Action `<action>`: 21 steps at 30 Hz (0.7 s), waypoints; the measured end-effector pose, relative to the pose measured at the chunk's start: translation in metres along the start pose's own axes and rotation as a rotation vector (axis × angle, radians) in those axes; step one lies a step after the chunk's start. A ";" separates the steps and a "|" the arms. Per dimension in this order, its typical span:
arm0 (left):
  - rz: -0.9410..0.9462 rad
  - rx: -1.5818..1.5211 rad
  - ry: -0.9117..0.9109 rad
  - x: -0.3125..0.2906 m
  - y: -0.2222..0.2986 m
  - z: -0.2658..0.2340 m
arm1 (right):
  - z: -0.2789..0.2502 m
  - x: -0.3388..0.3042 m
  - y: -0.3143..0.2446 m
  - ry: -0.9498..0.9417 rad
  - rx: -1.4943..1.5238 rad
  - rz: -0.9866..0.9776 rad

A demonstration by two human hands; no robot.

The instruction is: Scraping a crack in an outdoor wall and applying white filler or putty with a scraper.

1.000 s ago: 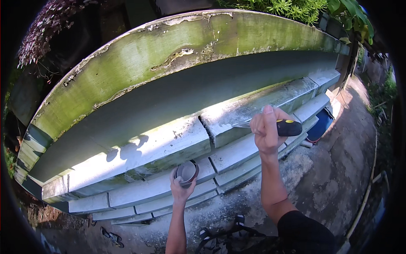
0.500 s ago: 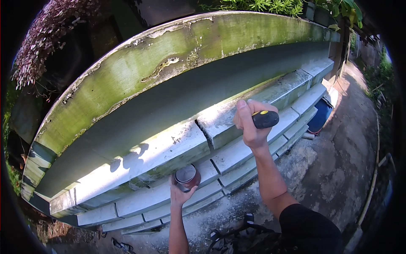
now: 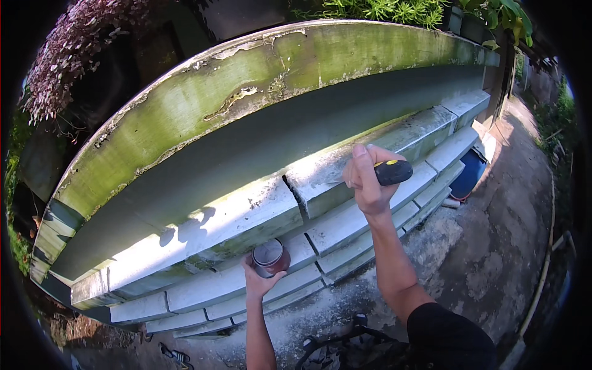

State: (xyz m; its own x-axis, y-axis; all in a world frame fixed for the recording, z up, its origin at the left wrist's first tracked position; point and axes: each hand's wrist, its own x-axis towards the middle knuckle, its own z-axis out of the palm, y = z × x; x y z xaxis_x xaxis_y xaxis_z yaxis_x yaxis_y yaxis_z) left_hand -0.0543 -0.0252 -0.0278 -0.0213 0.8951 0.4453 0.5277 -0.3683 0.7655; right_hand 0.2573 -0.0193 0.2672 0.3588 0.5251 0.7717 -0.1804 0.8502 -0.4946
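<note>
My right hand [image 3: 374, 179] is closed around the black handle with yellow marks of a scraper [image 3: 393, 172]. Its thin blade, hard to make out against the bright ledge, points left over the upper ledge [image 3: 327, 174], just right of a dark vertical gap. Lower and to the left, my left hand [image 3: 262, 280] grips a small reddish-brown pot [image 3: 280, 264] by its side. Pale grey matter shows inside the pot, which is held in front of the stepped ledges below the upper one.
A curved, green-stained wall [image 3: 185, 117] with flaking paint arches above the ledges. Past their right end sits a blue container [image 3: 468, 176]. Rough concrete ground [image 3: 493, 246] runs along the right, and sandals [image 3: 174, 354] lie at lower left. Plants [image 3: 394, 11] grow along the top.
My right hand with the scraper has shifted very slightly right. My left hand and the pot stay almost in place, and the whole view has tilted a little.
</note>
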 end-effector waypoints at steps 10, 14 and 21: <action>0.028 -0.050 0.091 -0.005 -0.002 -0.002 | -0.001 -0.011 -0.021 -0.054 0.192 -0.106; 0.009 -0.032 0.066 0.003 0.003 0.001 | 0.001 0.014 0.019 -0.023 0.095 0.075; 0.027 0.026 0.069 0.007 0.011 -0.002 | -0.001 0.015 0.029 -0.060 0.176 0.047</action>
State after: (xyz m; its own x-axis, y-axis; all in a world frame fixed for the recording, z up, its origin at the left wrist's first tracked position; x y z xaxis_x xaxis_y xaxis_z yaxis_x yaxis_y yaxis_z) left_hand -0.0509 -0.0233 -0.0152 -0.0652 0.8653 0.4970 0.5508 -0.3841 0.7410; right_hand 0.2583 0.0136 0.2644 0.2921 0.5613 0.7744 -0.3548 0.8155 -0.4573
